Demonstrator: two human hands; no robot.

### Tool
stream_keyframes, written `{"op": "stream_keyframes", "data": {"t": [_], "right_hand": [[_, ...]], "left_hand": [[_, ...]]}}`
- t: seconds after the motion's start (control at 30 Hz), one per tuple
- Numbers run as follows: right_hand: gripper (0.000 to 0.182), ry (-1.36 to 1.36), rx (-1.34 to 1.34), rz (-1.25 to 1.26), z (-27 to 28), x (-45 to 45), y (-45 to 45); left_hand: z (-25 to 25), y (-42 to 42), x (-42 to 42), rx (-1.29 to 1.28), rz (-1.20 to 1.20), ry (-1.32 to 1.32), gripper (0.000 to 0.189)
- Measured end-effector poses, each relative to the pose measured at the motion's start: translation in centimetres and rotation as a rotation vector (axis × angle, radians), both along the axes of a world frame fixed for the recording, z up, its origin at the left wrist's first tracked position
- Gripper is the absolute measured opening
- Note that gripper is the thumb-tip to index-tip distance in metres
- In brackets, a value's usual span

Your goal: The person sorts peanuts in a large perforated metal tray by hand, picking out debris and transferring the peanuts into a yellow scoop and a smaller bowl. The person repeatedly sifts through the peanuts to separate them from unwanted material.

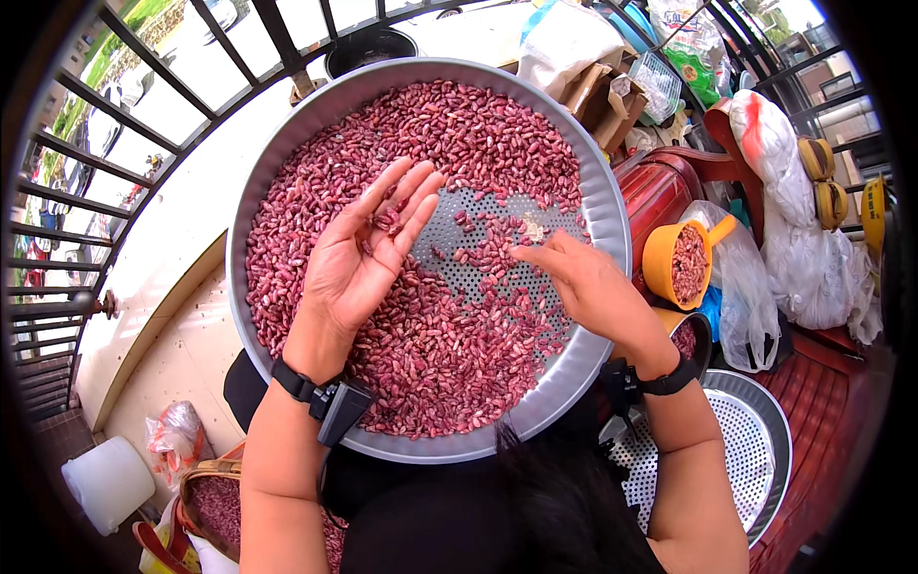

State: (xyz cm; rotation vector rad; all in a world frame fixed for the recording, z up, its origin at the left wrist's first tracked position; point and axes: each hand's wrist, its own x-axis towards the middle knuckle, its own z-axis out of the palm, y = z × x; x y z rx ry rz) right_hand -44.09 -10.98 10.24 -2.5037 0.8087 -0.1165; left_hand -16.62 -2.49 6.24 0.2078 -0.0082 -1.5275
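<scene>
A wide grey metal sieve pan with a perforated bottom rests over my lap, holding a thick layer of speckled red beans. My left hand is palm up above the beans, fingers slightly curled, with several beans cradled in it. Over the sparser right part of the pan, my right hand points left with its index fingertip at some scattered beans; whether it pinches one is hidden. A small pale patch of bits lies just beyond that fingertip. Bare perforated metal shows between the hands.
At right, a yellow scoop holds paler beans, above a second perforated pan on a red wooden bench. A basket of beans and a white bucket stand lower left. Black railings curve behind.
</scene>
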Motion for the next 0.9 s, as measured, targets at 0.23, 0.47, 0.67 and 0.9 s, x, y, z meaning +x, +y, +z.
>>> {"op": "stream_keyframes", "data": {"t": [0.23, 0.47, 0.67, 0.9], "right_hand": [[0.037, 0.159, 0.026, 0.096, -0.3, 0.5, -0.6], [0.017, -0.074, -0.114, 0.0, 0.1, 1.4, -2.4], [0.005, -0.132, -0.205, 0.162, -1.4, 4.5, -1.5], [0.008, -0.078, -0.202, 0.158, -2.7, 4.8, -1.9]], "left_hand": [[-0.8, -0.1, 0.8, -0.037, 0.058, 0.003, 0.049], [-0.7, 0.0, 1.1, 0.004, 0.056, 0.06, 0.051], [-0.6, -0.1, 1.2, 0.038, 0.076, -0.007, 0.049], [-0.9, 0.0, 1.4, 0.003, 0.045, -0.036, 0.051]]}}
